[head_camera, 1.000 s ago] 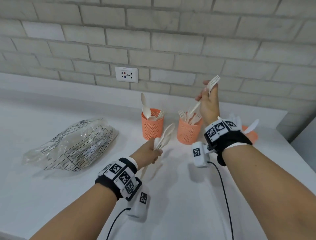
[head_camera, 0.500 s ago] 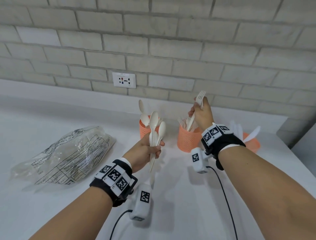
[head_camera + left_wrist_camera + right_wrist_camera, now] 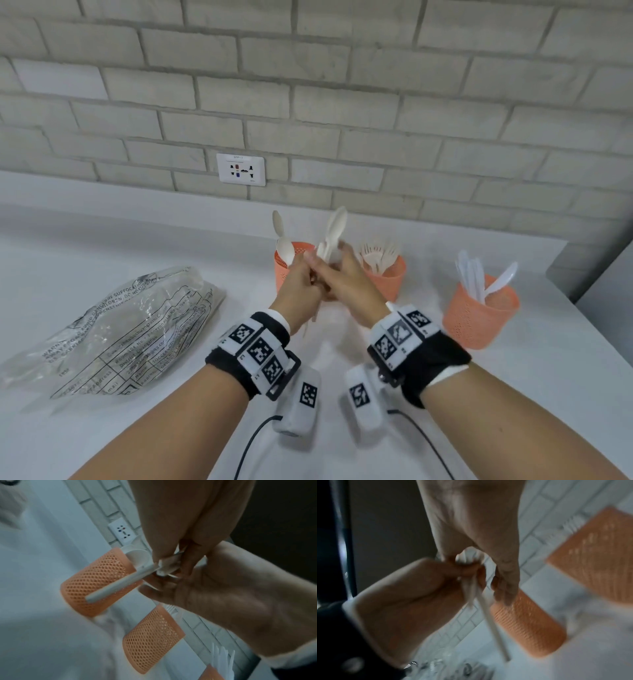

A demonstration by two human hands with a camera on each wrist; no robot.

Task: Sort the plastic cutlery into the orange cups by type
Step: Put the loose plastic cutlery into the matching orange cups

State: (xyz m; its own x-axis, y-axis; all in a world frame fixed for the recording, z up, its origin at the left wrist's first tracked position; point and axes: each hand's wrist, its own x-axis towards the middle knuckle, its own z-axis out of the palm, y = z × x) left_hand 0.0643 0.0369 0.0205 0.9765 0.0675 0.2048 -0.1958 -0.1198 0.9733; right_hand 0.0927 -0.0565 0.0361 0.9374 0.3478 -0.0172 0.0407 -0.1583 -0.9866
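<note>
Three orange mesh cups stand by the wall: the left cup holds spoons, the middle cup forks, the right cup clear knives. My left hand grips a bundle of cream spoons upright in front of the spoon cup, their handles sticking out below the fist. My right hand has come against the left, and its thumb and fingers pinch the same bundle. The hands hide part of the spoon cup.
A crumpled clear plastic bag lies on the white counter at the left. A wall socket sits in the brick wall behind the cups. The counter ends at the right, past the knife cup.
The right hand dropped its fork into the middle cup and swung left to the spoons. The left hand raised the bundle upright and closer to the spoon cup.
</note>
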